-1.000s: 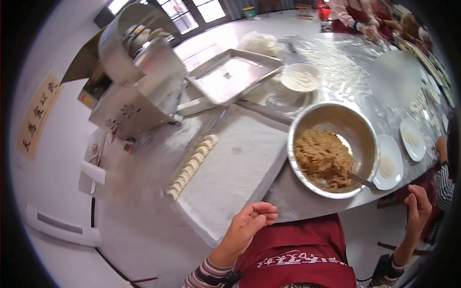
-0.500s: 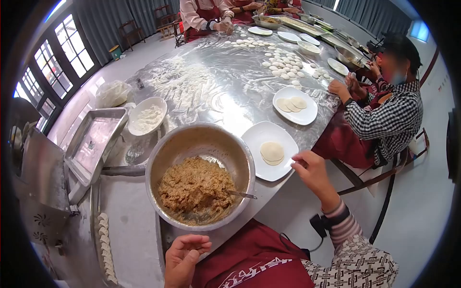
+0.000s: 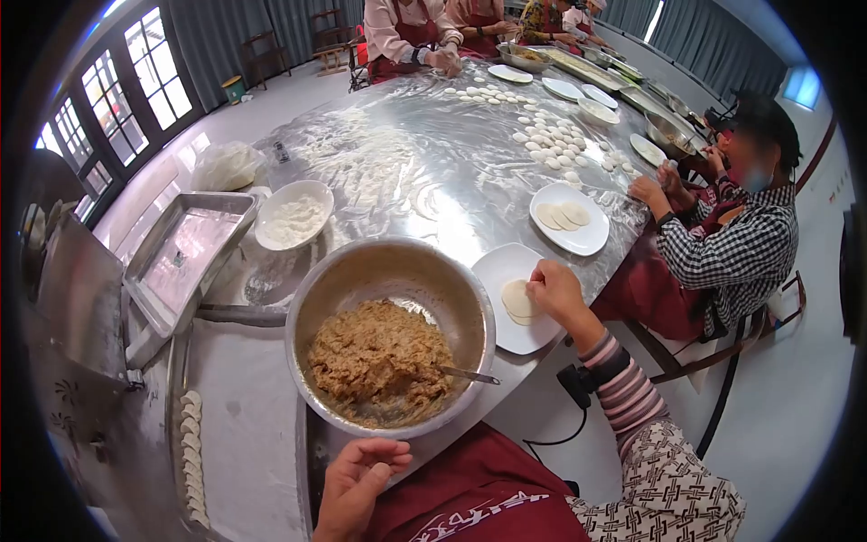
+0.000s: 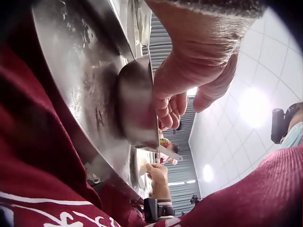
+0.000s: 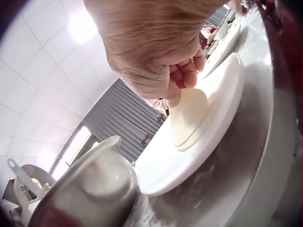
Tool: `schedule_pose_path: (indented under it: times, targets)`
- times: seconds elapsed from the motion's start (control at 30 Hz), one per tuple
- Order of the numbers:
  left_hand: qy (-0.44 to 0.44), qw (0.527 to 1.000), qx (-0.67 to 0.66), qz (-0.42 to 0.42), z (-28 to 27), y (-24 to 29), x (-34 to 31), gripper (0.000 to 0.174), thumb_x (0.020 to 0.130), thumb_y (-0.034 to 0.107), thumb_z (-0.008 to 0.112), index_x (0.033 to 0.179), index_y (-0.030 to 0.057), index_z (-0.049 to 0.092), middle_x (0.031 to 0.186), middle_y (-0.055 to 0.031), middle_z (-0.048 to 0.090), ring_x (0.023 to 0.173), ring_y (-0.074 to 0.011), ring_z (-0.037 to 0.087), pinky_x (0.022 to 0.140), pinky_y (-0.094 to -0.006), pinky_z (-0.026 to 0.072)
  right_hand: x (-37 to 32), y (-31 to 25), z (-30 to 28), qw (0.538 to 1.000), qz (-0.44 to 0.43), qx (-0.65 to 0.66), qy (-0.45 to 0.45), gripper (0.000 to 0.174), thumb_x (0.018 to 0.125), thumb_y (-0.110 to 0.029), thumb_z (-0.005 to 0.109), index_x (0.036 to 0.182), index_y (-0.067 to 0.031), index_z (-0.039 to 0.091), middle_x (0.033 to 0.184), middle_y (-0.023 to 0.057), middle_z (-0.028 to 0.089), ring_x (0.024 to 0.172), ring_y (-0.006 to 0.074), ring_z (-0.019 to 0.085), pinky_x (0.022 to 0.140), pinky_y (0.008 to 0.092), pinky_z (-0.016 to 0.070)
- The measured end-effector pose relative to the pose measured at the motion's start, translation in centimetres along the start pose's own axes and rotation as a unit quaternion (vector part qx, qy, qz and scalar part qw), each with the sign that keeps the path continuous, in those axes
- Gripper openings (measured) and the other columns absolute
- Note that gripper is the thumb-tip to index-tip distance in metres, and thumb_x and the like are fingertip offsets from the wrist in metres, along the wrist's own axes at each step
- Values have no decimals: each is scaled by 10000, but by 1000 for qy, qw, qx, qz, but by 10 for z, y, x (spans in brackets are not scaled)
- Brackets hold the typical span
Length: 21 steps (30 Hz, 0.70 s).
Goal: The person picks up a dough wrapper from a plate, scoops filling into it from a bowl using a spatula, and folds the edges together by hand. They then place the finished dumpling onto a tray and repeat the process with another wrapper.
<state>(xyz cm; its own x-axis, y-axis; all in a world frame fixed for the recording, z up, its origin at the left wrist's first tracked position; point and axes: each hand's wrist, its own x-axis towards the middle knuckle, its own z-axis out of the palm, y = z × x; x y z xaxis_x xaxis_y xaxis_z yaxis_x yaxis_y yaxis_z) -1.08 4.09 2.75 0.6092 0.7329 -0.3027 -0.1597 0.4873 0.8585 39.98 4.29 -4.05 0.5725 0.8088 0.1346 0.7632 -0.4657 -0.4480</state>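
Observation:
My right hand (image 3: 562, 294) reaches over a square white plate (image 3: 524, 341) and pinches the edge of a round dumpling wrapper (image 3: 517, 296). In the right wrist view, the thumb and fingers hold that wrapper (image 5: 188, 113) tilted up at one side, with another under it. Beside the near rim of a large steel bowl (image 3: 357, 266), my left hand (image 3: 357, 488) holds nothing, its fingers loosely bent. Brown minced filling (image 3: 379, 352) fills the lower part of the bowl, and a spoon handle (image 3: 470, 374) sticks out over its right side.
A row of shaped dumplings (image 3: 192, 452) lies along the left of a floured tray (image 3: 248, 397). Behind it are an empty metal tray (image 3: 185, 244) and a flour bowl (image 3: 293, 217). A second plate (image 3: 587, 239) bears wrappers; a person in a checked shirt (image 3: 722, 239) sits at right.
The head view has swung right from the tray toward the plates. My right hand has come in over the near plate and taken hold of a wrapper's edge. My left hand stays by the bowl.

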Motion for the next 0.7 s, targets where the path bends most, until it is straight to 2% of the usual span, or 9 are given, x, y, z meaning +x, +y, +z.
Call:
schedule_pose_path:
  times: [0.13,0.2,0.23,0.33,0.43,0.47,0.53,0.6,0.7]
  targets:
    - [-5,1000,10,14,0,2,-1,310,886,111,600,1138,-52,521,1117,-179,611,1004,-222,616,909,-360,493,-16,-11,-6,988,-133,-16,79,120,745,-152,667,770,-47,616,825,140,638,802,313,631,725,403,494]
    - [-8,1000,15,8,1,4,0,303,889,103,593,1139,-53,521,1115,-176,612,1005,-222,615,912,-359,491,-19,-10,1,987,-59,150,19,137,721,-126,682,799,-26,630,808,163,652,768,322,643,700,397,502]
    - [-12,1000,22,1,1,6,1,296,892,94,586,1140,-53,520,1112,-174,613,1007,-222,614,916,-358,490,-18,-6,4,987,-60,150,19,137,721,-126,682,799,-26,630,808,163,652,768,322,643,700,397,502]
    - [-38,998,37,-26,9,13,1,283,919,49,522,1179,-60,505,1160,-170,583,1054,-214,585,972,-357,457,-15,4,2,993,-56,104,-14,203,705,-115,704,866,-2,651,752,143,664,702,255,656,662,339,510]
    - [-48,998,-18,-34,17,12,6,318,920,112,572,1187,-45,496,1184,-193,574,1040,-245,600,953,-362,471,-14,-6,-15,957,11,289,-16,241,717,-79,712,938,1,660,727,53,663,675,91,603,620,241,484]
    - [-45,998,-20,-29,22,12,11,318,920,112,572,1187,-45,496,1184,-193,574,1040,-245,600,953,-362,471,-19,-14,-21,957,5,289,-18,241,717,-79,712,938,1,660,727,53,663,675,91,603,620,241,484]
    - [-92,985,-136,-49,35,12,25,409,956,225,542,1256,-34,442,1239,-205,530,1090,-271,568,978,-364,451,-40,-69,-51,952,-84,283,83,271,717,-18,701,982,-13,642,771,75,653,664,130,610,602,248,477]
    - [-99,966,-230,-61,49,9,43,451,971,286,502,1287,-23,411,1268,-200,510,1131,-285,543,995,-372,438,-62,-114,-58,929,-272,208,139,312,741,22,675,1043,-20,609,813,97,623,700,194,614,626,275,479]
    - [-109,930,-348,-43,52,6,64,489,998,354,421,1313,-18,375,1292,-180,495,1204,-292,496,1030,-395,411,-93,-161,-46,869,-471,132,77,370,725,26,678,1080,-21,582,835,105,604,769,274,602,686,337,482]
